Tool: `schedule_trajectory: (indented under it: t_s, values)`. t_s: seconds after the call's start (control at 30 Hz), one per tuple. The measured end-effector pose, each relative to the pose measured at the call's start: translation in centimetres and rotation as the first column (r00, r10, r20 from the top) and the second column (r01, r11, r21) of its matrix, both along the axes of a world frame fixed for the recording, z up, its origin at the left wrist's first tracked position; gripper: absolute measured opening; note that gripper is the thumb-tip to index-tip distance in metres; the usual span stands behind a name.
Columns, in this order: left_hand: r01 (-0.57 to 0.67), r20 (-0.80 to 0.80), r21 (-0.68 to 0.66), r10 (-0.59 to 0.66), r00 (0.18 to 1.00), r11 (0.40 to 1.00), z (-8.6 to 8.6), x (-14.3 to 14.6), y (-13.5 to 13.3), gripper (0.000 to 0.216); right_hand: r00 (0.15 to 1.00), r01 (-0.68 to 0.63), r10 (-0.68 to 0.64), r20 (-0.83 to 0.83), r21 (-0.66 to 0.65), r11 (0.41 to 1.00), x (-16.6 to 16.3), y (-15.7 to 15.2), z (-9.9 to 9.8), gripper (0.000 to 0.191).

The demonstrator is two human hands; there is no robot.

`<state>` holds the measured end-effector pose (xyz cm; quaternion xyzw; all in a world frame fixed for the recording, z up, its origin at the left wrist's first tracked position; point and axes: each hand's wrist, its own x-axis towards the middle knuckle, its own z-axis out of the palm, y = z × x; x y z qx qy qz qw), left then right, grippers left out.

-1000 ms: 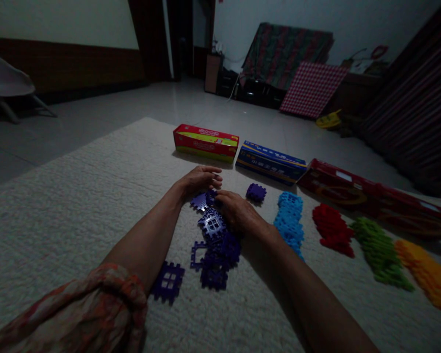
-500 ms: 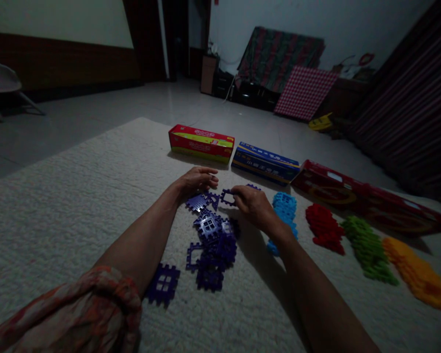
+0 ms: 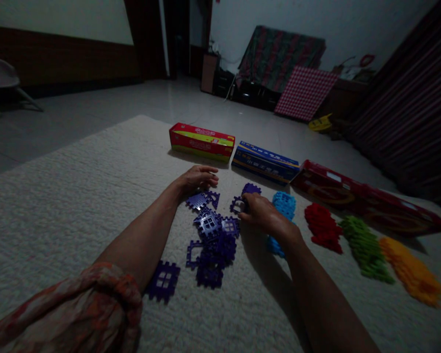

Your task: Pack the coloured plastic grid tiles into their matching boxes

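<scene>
My right hand (image 3: 259,208) has its fingers closed on the edge of a purple square frame-shaped building tile (image 3: 237,205) with a notched rim. Just behind that tile lies another purple tile (image 3: 251,188). My left hand (image 3: 199,177) is open, its fingers stretched to the right, close above a flat purple tile (image 3: 197,201) and a small purple triangular tile (image 3: 213,198). Toward me spreads a loose heap of purple tiles (image 3: 208,224), some with window-like cutouts. A single window tile (image 3: 163,281) lies beside my left forearm.
Stacks of blue (image 3: 283,205), red (image 3: 322,227), green (image 3: 366,247) and orange tiles (image 3: 411,269) run to the right on the pale mat (image 3: 95,181). Behind them stand a red-yellow box (image 3: 202,142), a blue box (image 3: 265,162) and dark red boxes (image 3: 367,196).
My right hand has moved right and slightly toward me with the purple frame tile, bringing it near the tile behind. My left hand stays nearly in place.
</scene>
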<state>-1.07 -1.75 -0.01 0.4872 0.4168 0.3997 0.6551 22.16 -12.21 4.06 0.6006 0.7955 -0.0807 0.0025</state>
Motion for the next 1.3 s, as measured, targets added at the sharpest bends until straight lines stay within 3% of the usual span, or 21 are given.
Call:
schedule_trajectory:
  t_s: [0.43, 0.6, 0.83, 0.93, 1.07, 1.17, 1.3]
  values:
    - [0.005, 0.012, -0.006, -0.005, 1.000, 1.000, -0.3, -0.1, 0.3, 0.025, 1.000, 0.018, -0.018, -0.002, -0.063, 0.998, -1.1, -1.4, 0.7, 0.034]
    - [0.012, 0.027, 0.008, -0.012, 1.000, 1.000, -0.5, -0.1, 0.4, 0.025, 0.999, -0.011, 0.014, 0.042, -0.077, 0.997, -1.3, -1.4, 0.7, 0.027]
    - [0.005, 0.015, 0.007, -0.005, 1.000, 1.000, -0.1, 0.0, 0.2, 0.025, 1.000, -0.012, 0.013, 0.014, -0.090, 0.996, -1.0, -1.6, 1.1, 0.039]
    - [0.005, 0.018, 0.008, -0.005, 1.000, 1.000, 0.0, 0.0, 0.1, 0.025, 0.999, -0.005, 0.004, -0.051, -0.022, 1.000, -0.2, -1.3, 2.0, 0.041]
    - [-0.001, 0.015, 0.001, 0.001, 1.000, 1.000, 0.3, 0.1, -0.1, 0.026, 0.989, 0.100, -0.076, -0.129, 0.185, 0.978, 1.4, -0.2, 2.4, 0.045]
    - [-0.011, 0.014, -0.018, 0.011, 1.000, 1.000, 0.5, 0.1, -0.2, 0.026, 0.980, 0.130, -0.078, -0.182, 0.295, 0.947, 2.5, 1.0, 1.4, 0.046]
    - [-0.014, 0.024, -0.014, 0.014, 1.000, 1.000, 0.5, 0.1, -0.2, 0.026, 0.974, 0.125, -0.057, -0.219, 0.311, 0.942, 3.3, 2.1, -0.3, 0.044]
